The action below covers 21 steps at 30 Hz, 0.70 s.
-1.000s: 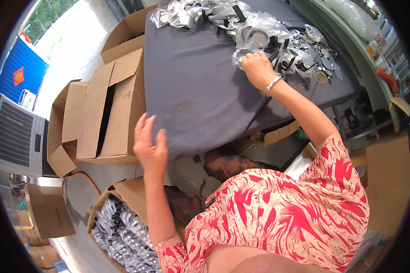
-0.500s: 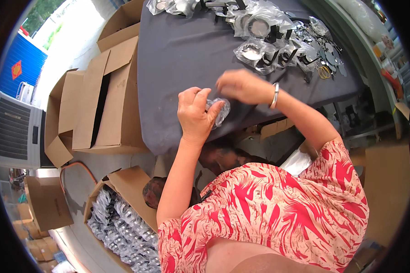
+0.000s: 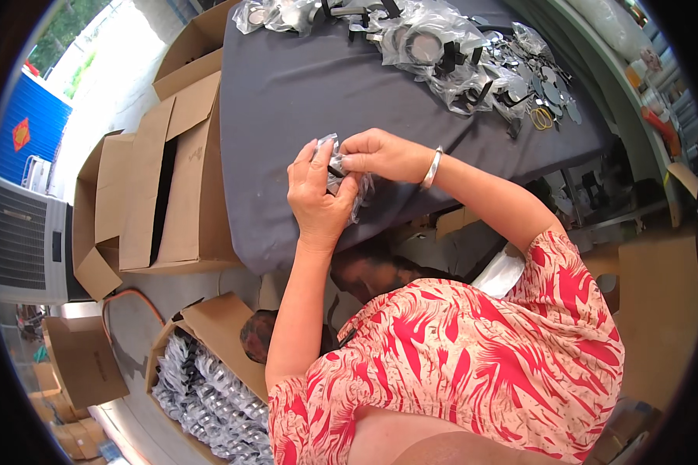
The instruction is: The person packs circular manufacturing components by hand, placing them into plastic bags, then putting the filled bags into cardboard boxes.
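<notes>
Over the near part of the grey cloth-covered table (image 3: 287, 85), both hands hold a small item in a clear plastic bag (image 3: 361, 190). My left hand (image 3: 318, 190) is closed around it from the left, its fingers bent over the plastic. My right hand (image 3: 376, 155), with a silver bangle at the wrist, pinches the bag's upper part from the right. A dark strip shows between the hands; the rest of the item is hidden by fingers and crinkled plastic. Across the far side lie several bagged round metal parts (image 3: 424, 48) with black arms.
Loose flat grey discs (image 3: 551, 93) and yellow rings (image 3: 541, 118) lie at the table's far right. A large cardboard box (image 3: 186, 201) stands against the left edge. Below it, an open carton (image 3: 233, 333) holds rows of bagged parts (image 3: 209, 403). Shelving runs along the right.
My right hand, blurred in motion before, has come left to meet my left hand at the bag. A bagged round part at the pile's near edge is gone. The whole view has shifted slightly.
</notes>
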### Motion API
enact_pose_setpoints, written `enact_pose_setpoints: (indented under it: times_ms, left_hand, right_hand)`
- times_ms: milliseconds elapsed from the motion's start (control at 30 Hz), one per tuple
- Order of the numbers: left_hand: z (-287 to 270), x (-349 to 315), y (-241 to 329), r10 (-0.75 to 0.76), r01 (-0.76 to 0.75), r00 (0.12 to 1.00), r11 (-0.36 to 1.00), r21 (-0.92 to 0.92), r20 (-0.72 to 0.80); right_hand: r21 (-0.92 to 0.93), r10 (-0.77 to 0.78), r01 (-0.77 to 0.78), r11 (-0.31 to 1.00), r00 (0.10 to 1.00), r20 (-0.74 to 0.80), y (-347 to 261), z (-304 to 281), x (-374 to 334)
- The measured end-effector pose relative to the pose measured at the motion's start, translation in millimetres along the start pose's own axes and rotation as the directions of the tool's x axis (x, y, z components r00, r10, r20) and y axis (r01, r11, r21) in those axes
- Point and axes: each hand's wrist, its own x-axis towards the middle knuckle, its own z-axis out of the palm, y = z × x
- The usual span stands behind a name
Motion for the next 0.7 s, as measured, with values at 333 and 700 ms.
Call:
enact_pose_setpoints:
  times_ms: [333, 700]
  left_hand:
    - [4, 0, 0, 0.033, -0.033, 0.999, 0.999, 0.0, -0.028]
    - [-2, -1, -5, -0.007, 0.005, 1.0, 0.998, -0.06, -0.03]
  right_hand:
    - [-0.734, -0.299, -0.645, -0.212, 0.758, -0.58, 50, -123, 54]
    - [-0.975, -0.304, -0.186, 0.124, 0.928, -0.216, -20, -61, 33]
